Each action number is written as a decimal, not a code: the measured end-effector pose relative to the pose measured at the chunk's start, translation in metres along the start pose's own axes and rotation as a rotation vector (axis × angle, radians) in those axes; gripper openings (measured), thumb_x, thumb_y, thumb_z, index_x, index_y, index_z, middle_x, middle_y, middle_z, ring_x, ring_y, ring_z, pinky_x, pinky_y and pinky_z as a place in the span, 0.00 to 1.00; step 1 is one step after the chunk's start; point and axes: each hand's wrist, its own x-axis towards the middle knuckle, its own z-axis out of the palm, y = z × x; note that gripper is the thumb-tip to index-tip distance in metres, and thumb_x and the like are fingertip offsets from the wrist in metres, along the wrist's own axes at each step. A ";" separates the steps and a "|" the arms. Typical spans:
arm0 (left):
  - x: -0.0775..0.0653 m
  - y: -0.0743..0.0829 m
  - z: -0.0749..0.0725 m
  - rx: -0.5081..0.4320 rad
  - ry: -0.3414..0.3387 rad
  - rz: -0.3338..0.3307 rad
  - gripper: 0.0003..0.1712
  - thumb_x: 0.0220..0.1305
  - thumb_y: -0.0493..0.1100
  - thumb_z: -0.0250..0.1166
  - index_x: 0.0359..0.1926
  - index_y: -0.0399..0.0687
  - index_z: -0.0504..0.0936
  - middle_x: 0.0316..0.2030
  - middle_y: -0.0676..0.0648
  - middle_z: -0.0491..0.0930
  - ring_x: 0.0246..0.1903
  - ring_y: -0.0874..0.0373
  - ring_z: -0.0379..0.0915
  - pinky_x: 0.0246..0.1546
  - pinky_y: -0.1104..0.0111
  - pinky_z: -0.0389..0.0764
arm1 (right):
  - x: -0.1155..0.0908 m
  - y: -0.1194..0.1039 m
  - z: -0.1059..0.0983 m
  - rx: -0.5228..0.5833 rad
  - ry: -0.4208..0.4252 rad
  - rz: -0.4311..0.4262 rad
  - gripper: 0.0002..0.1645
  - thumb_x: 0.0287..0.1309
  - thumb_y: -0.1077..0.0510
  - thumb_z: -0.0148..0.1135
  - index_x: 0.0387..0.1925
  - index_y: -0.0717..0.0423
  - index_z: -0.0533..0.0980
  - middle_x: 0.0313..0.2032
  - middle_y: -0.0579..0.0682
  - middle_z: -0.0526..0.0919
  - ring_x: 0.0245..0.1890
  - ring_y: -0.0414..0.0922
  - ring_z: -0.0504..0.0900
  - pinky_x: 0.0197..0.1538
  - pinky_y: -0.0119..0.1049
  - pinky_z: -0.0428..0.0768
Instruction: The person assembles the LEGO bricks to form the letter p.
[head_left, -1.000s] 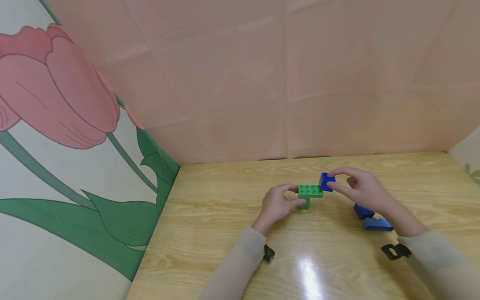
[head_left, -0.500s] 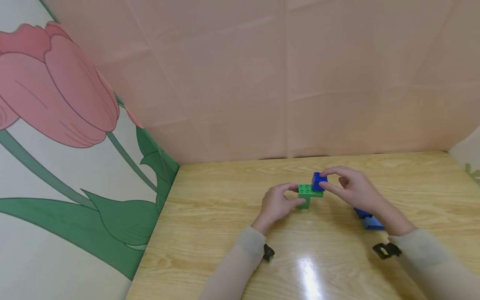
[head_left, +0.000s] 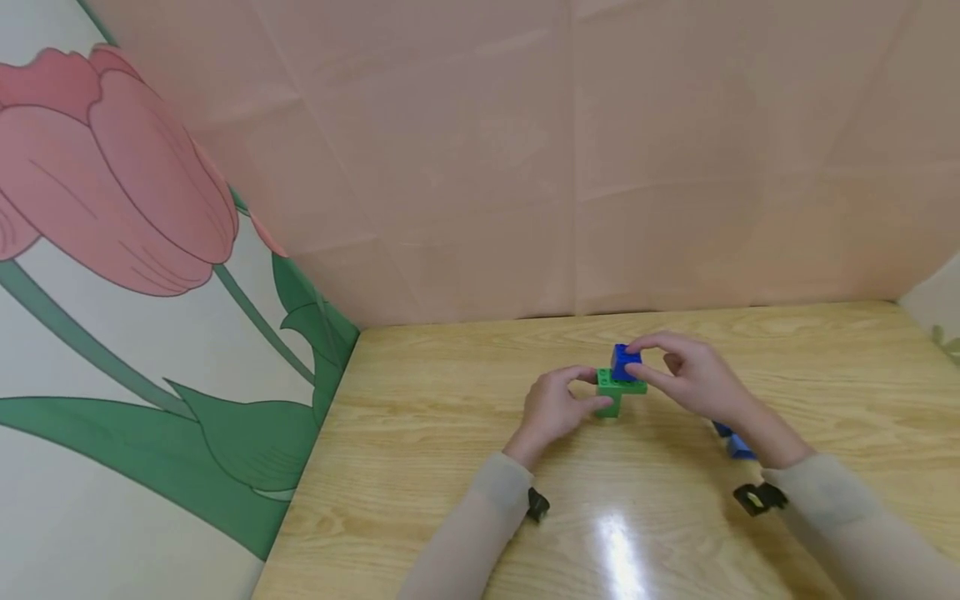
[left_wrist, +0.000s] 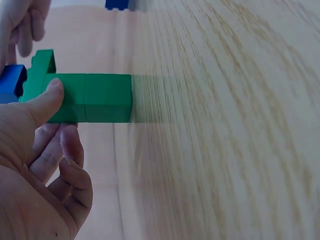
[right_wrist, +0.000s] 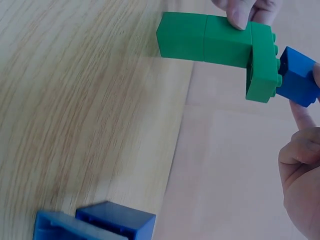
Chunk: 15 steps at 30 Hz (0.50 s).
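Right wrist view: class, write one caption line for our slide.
Right hand sets a blue brick onto green bricks steadied by the left hand; two blue bricks lie on the table.

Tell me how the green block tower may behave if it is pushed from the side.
The green block tower is probably stiff: its moulded bricks keep straight edges. It may tip easily, since a wide brick sits on a narrow stem on the table. It looks light, as the left hand steadies it with fingertips only.

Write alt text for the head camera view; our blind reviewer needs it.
A person's right hand pinches a blue brick on top of a green brick stack that the left hand grips, over a wooden table. More blue bricks lie behind the right wrist.
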 end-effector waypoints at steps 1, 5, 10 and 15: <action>0.000 0.000 0.000 0.000 0.000 0.001 0.21 0.59 0.61 0.77 0.51 0.65 0.88 0.47 0.68 0.84 0.25 0.67 0.76 0.25 0.70 0.77 | 0.001 0.000 0.001 0.000 -0.001 -0.001 0.18 0.61 0.59 0.76 0.52 0.44 0.84 0.34 0.40 0.79 0.15 0.36 0.59 0.18 0.32 0.63; 0.000 0.000 -0.001 -0.001 -0.002 -0.004 0.20 0.59 0.61 0.77 0.51 0.65 0.88 0.47 0.68 0.84 0.25 0.66 0.76 0.25 0.69 0.77 | 0.002 -0.001 0.004 0.008 -0.007 0.001 0.17 0.61 0.59 0.76 0.51 0.45 0.84 0.33 0.41 0.78 0.14 0.36 0.59 0.17 0.32 0.63; 0.000 0.000 -0.001 -0.003 -0.007 -0.010 0.20 0.59 0.61 0.77 0.51 0.65 0.88 0.47 0.68 0.83 0.26 0.66 0.76 0.26 0.69 0.77 | 0.005 -0.003 0.008 0.017 -0.009 0.005 0.17 0.61 0.59 0.76 0.51 0.46 0.84 0.36 0.42 0.80 0.15 0.36 0.59 0.18 0.33 0.62; 0.000 -0.001 -0.001 -0.006 -0.010 -0.006 0.20 0.60 0.61 0.76 0.52 0.66 0.88 0.47 0.69 0.83 0.26 0.66 0.76 0.27 0.69 0.77 | 0.007 -0.004 0.011 0.013 -0.028 0.017 0.17 0.61 0.58 0.76 0.51 0.45 0.84 0.35 0.41 0.80 0.15 0.35 0.59 0.18 0.33 0.63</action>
